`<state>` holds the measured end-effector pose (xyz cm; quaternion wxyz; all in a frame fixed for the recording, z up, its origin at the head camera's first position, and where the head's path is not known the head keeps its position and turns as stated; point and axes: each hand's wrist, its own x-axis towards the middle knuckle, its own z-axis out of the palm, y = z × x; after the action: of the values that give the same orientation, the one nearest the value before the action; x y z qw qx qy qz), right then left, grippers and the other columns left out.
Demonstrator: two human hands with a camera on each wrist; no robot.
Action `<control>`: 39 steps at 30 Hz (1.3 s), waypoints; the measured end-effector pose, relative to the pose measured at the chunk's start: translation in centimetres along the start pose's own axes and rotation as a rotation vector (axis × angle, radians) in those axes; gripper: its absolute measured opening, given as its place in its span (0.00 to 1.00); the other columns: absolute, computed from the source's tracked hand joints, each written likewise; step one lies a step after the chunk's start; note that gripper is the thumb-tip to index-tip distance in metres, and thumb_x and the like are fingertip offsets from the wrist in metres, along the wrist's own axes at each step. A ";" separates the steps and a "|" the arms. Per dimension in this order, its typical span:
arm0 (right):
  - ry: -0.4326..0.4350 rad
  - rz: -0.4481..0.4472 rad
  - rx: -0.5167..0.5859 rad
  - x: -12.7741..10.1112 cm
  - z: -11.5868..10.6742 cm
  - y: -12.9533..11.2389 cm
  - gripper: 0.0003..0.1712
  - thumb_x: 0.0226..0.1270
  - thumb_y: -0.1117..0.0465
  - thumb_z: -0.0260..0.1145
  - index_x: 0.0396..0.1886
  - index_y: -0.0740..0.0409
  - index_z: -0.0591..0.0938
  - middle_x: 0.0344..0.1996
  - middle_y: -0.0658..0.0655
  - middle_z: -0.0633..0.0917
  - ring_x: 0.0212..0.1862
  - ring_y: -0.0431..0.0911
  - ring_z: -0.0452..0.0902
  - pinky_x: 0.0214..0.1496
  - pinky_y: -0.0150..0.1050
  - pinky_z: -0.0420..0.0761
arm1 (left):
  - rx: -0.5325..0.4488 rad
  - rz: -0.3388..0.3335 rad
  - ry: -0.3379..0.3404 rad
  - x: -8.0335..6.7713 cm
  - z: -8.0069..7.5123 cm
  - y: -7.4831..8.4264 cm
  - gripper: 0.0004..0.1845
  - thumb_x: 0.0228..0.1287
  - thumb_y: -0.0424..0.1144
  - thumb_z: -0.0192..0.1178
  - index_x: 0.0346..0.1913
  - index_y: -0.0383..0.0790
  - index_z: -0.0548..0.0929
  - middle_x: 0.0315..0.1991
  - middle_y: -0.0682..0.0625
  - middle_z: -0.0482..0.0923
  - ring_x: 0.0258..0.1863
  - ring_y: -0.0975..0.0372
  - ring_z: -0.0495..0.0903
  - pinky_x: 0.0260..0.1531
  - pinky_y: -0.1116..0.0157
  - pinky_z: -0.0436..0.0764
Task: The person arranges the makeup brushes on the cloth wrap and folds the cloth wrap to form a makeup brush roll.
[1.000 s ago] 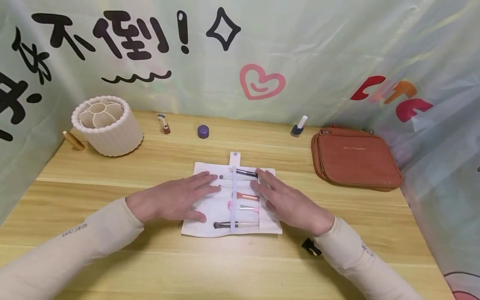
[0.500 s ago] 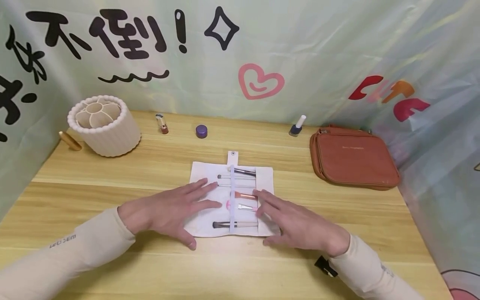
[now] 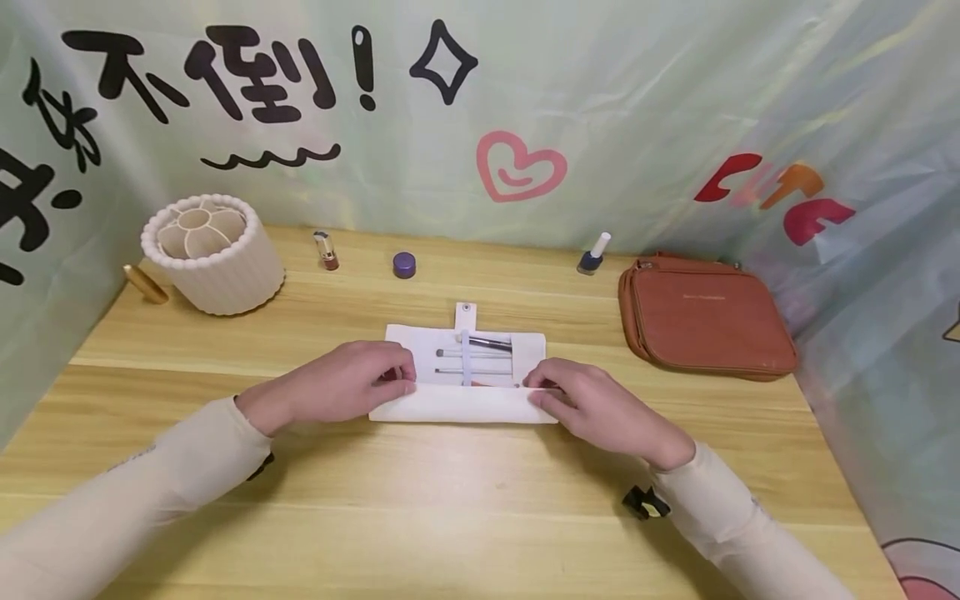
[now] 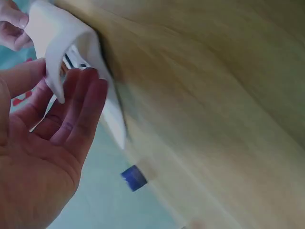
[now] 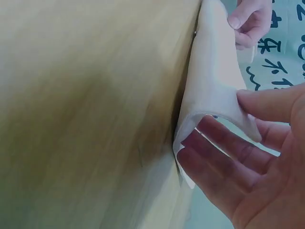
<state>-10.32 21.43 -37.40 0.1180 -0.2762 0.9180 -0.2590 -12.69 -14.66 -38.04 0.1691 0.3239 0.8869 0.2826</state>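
Note:
A white makeup brush roll lies on the table with its near edge folded up and over toward the back. My left hand pinches the folded edge at its left end, thumb on the outside. At the other end my right hand pinches the same edge between thumb and fingers. Several makeup brushes show under the purple elastic band beyond the fold; the nearer ones are covered. A snap strap points away from me at the far edge. In the right wrist view the fold curves as a loose tube.
A cream ribbed holder and a gold tube stand at the back left. Along the back are a lipstick, a purple jar and a nail polish bottle. A brown zipped case lies at right.
Both hands have gone from lying flat over the open brush roll to pinching its near edge. That edge has been lifted and folded away from me, covering the nearest brushes.

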 end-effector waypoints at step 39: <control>0.057 0.029 -0.097 1.6 1.0 0.7 0.06 0.74 0.59 0.76 0.44 0.46 0.86 0.39 0.44 0.83 0.39 0.39 0.78 0.44 0.37 0.82 | 0.225 0.000 -0.022 1.2 0.7 0.0 0.06 0.75 0.44 0.69 0.41 0.54 0.81 0.47 0.56 0.78 0.40 0.64 0.76 0.38 0.65 0.78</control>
<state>-11.56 20.57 -38.73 0.0822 -0.2609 0.9363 -0.2203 -13.22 -13.63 -38.75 0.1411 0.3441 0.9111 0.1775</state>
